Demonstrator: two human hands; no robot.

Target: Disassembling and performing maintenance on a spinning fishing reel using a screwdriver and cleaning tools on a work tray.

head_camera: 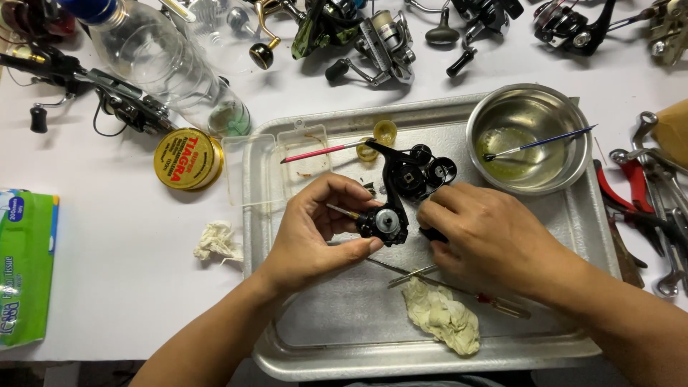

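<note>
Both hands work over a metal tray (588, 215): the left hand (322, 229) curls shut around a black fishing reel body (394, 193), thumb under its round hub, with a thin brass-tipped tool poking out between the fingers; the right hand (487, 236) closes on the reel's right side, fingertips pinching it, grip partly hidden. The reel sits mid-tray, just above a crumpled rag (441, 315) and a screwdriver (494, 301), near a steel bowl (530, 136) holding a blue brush (537, 143); a yellow tin (188, 159) lies left of the tray.
</note>
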